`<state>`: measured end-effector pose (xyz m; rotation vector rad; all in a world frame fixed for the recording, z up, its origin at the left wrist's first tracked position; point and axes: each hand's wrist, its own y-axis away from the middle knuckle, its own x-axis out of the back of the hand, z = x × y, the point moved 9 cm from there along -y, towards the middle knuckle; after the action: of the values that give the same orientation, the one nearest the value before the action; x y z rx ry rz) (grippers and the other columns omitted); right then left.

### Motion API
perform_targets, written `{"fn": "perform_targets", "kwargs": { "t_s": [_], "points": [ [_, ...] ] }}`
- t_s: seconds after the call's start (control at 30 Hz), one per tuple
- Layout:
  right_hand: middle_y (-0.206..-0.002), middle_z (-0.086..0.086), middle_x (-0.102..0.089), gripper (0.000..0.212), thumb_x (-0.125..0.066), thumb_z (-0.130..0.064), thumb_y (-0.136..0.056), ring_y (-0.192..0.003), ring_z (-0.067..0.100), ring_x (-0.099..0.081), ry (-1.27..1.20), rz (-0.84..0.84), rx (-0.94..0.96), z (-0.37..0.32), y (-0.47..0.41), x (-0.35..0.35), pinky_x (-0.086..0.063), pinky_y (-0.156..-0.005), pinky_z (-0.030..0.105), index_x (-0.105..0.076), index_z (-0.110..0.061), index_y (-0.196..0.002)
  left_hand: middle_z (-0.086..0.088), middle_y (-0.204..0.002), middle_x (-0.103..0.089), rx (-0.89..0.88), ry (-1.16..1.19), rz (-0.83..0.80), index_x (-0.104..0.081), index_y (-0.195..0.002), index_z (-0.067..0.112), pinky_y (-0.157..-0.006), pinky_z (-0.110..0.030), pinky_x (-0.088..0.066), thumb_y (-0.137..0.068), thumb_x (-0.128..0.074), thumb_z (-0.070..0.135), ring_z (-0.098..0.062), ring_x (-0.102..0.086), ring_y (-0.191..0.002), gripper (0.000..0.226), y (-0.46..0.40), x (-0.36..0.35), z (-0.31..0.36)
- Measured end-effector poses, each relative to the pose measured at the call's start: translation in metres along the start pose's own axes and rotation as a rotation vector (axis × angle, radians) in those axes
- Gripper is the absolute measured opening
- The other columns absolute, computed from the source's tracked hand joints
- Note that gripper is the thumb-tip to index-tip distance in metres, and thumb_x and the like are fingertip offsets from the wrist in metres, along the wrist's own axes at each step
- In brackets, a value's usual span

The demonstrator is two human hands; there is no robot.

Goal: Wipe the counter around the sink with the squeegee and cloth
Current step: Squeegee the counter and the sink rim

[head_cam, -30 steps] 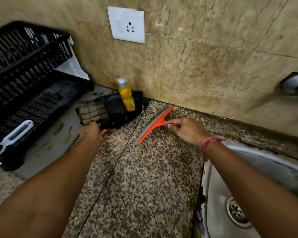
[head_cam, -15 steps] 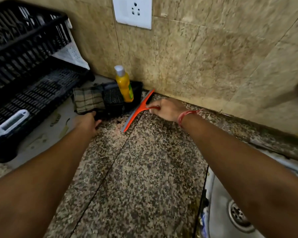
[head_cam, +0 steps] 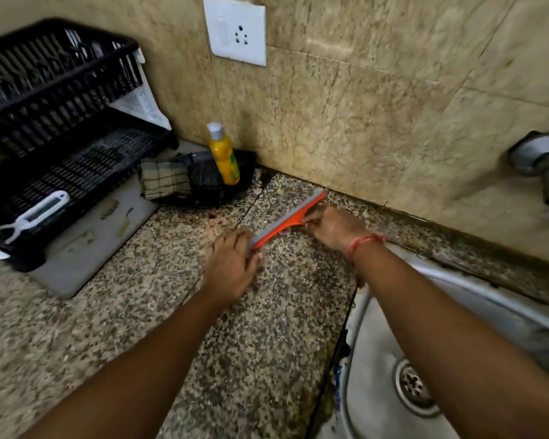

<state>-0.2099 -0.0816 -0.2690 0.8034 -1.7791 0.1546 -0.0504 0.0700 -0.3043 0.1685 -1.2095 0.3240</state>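
Squeegee (head_cam: 287,218) angled against the granite surface (head_cam: 171,312), right hand (head_cam: 333,228) gripping its handle; left hand (head_cam: 230,264) (curled, blurred) steadies the blade end, probably for pressure.

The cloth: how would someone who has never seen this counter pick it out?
Start at the black dish rack on the left. Just right of its lower corner, a black tray against the wall holds a yellow bottle. The cloth lies folded at that tray's left edge, the only checked fabric there.
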Motion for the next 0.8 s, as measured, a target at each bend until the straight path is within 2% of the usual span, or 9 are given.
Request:
{"fn": "perform_targets", "kwargs": {
  "t_s": [0.1, 0.23, 0.3, 0.43, 0.5, 0.57, 0.7, 0.73, 0.8],
  "points": [
    [-0.125, -0.003, -0.067, 0.029, -0.050, -0.036, -0.097, -0.108, 0.026, -0.064, 0.053, -0.021, -0.049, 0.034, 0.043, 0.006, -0.051, -0.092, 0.032, -0.068, -0.042, -0.118, -0.002, -0.147, -0.043, 0.026, 0.048, -0.008, -0.042, -0.143, 0.024, -0.109, -0.047, -0.035, -0.095, -0.030, 0.058, -0.024, -0.035, -0.134, 0.060, 0.017, -0.006, 0.010],
    [-0.091, -0.010, -0.071, 0.028, -0.046, -0.047, -0.099, -0.069, 0.011, -0.061, -0.091, 0.083, -0.055, 0.030, 0.045, 0.034, -0.041, -0.058, 0.024, -0.064, -0.050, -0.120, -0.005, -0.148, -0.041, 0.025, 0.056, 0.002, -0.041, -0.143, 0.017, -0.111, -0.044, -0.030, -0.099, -0.044, 0.037, -0.023, -0.033, -0.134, 0.049, 0.010, -0.005, 0.013],
    [-0.078, -0.018, -0.065, 0.027, -0.045, -0.049, -0.099, -0.059, 0.006, -0.056, -0.094, 0.112, -0.006, 0.009, 0.021, 0.039, -0.037, -0.051, 0.023, -0.063, -0.050, -0.120, -0.010, -0.147, -0.041, 0.038, 0.005, 0.015, -0.042, -0.142, 0.009, -0.113, -0.044, -0.028, -0.098, -0.048, 0.030, -0.026, -0.033, -0.136, 0.049, -0.008, -0.004, 0.010],
    [-0.121, -0.008, -0.068, 0.029, -0.047, -0.046, -0.099, -0.093, 0.016, -0.063, -0.060, 0.064, 0.077, -0.020, -0.029, 0.029, -0.046, -0.077, 0.024, -0.063, -0.046, -0.123, -0.020, -0.142, -0.044, 0.231, -0.067, -0.008, -0.048, -0.134, -0.001, -0.112, -0.044, -0.031, -0.093, -0.055, 0.029, -0.036, -0.039, -0.131, 0.051, -0.047, -0.005, -0.022],
    [-0.127, -0.008, -0.065, 0.029, -0.049, -0.043, -0.099, -0.102, 0.018, -0.062, -0.058, 0.042, 0.102, -0.026, -0.039, 0.026, -0.046, -0.083, 0.025, -0.064, -0.044, -0.123, -0.019, -0.135, -0.048, 0.231, -0.070, -0.003, -0.053, -0.128, 0.000, -0.104, -0.045, -0.040, -0.091, -0.056, 0.028, -0.037, -0.045, -0.124, 0.046, -0.052, -0.005, -0.033],
    [-0.118, -0.007, -0.068, 0.028, -0.049, -0.040, -0.099, -0.084, 0.012, -0.061, -0.042, -0.015, 0.117, -0.024, -0.037, 0.019, -0.044, -0.072, 0.023, -0.065, -0.043, -0.123, -0.017, -0.126, -0.053, 0.190, -0.039, 0.036, -0.056, -0.124, 0.003, -0.097, -0.045, -0.044, -0.089, -0.058, 0.019, -0.036, -0.050, -0.116, 0.038, -0.050, 0.000, -0.040],
    [-0.067, -0.018, -0.057, 0.027, -0.049, -0.038, -0.101, -0.051, 0.003, -0.044, -0.062, -0.043, 0.040, 0.005, -0.021, 0.011, -0.030, -0.048, 0.021, -0.066, -0.041, -0.121, -0.020, -0.126, -0.056, 0.133, 0.018, 0.113, -0.060, -0.124, 0.002, -0.101, -0.042, -0.042, -0.085, -0.058, 0.002, -0.037, -0.053, -0.115, 0.039, -0.047, 0.005, -0.051],
    [-0.066, -0.017, -0.058, 0.027, -0.049, -0.038, -0.101, -0.052, 0.005, -0.048, -0.077, -0.038, 0.018, 0.010, -0.019, 0.009, -0.032, -0.048, 0.021, -0.067, -0.042, -0.120, -0.020, -0.126, -0.056, 0.112, -0.002, 0.119, -0.060, -0.125, 0.002, -0.102, -0.043, -0.043, -0.086, -0.058, 0.002, -0.037, -0.053, -0.115, 0.039, -0.048, 0.003, -0.051],
    [-0.088, -0.012, -0.071, 0.026, -0.050, -0.039, -0.099, -0.070, 0.009, -0.061, -0.116, -0.043, -0.016, 0.021, -0.012, 0.004, -0.042, -0.059, 0.023, -0.068, -0.042, -0.118, -0.021, -0.127, -0.056, 0.110, -0.005, 0.121, -0.060, -0.126, 0.002, -0.102, -0.044, -0.043, -0.088, -0.056, 0.005, -0.037, -0.053, -0.116, 0.038, -0.049, -0.001, -0.053]
  ]
}}
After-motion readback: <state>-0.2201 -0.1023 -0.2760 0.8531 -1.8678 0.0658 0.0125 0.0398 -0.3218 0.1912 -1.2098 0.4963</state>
